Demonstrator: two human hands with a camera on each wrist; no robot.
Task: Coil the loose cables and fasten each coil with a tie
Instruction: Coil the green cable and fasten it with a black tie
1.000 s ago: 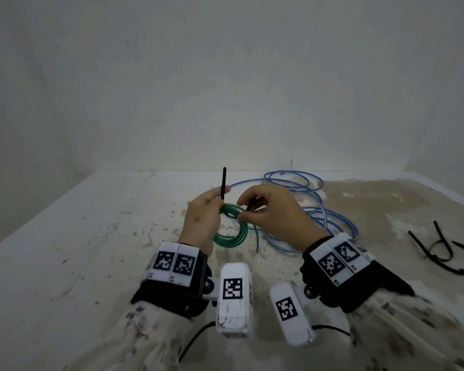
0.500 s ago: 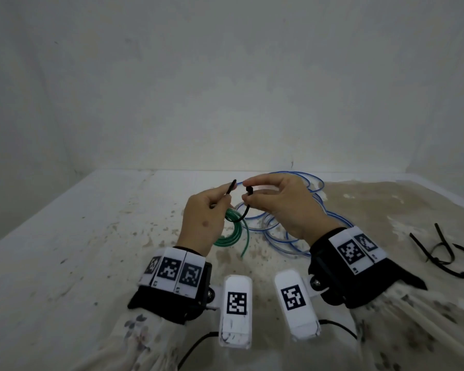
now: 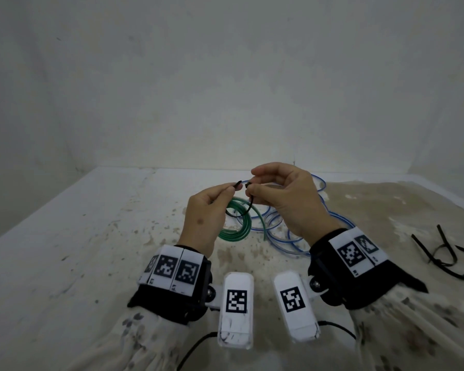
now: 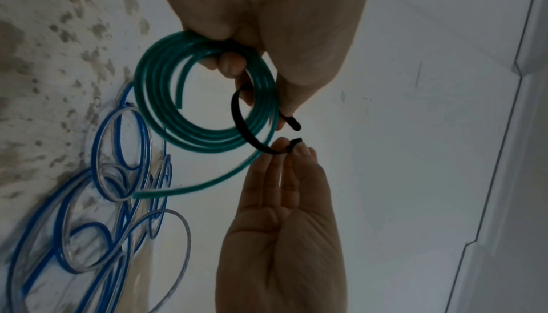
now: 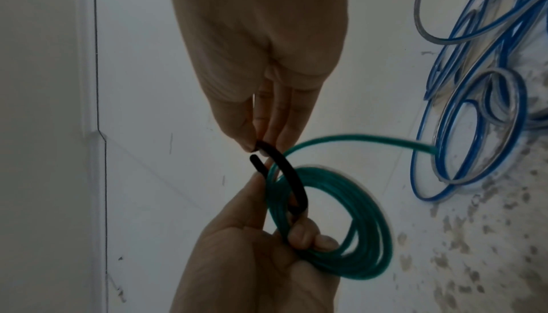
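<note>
A green cable coil [image 3: 239, 227] hangs in the air from my left hand [image 3: 232, 187], whose lower fingers curl round its strands [image 4: 207, 111]. A black tie [image 4: 240, 121] loops round one side of the coil. My left thumb and forefinger pinch the tie's free tail [image 5: 256, 162]. My right hand [image 3: 252, 183] pinches the tie's other end [image 5: 262, 148] between thumb and fingertips. The two ends sit a small gap apart, unjoined. The coil's loose green end [image 5: 385, 143] trails toward the blue cable [image 3: 292, 236].
The blue and clear cable [image 4: 118, 200] lies in loose loops on the stained white table [image 3: 91, 250], behind and right of my hands. Spare black ties [image 3: 445, 253] lie at the right. White walls close the table's back and sides.
The tie's tail stood straight up from my left hand; it is now bent over into a loop. My right hand has brought the other end up close to it.
</note>
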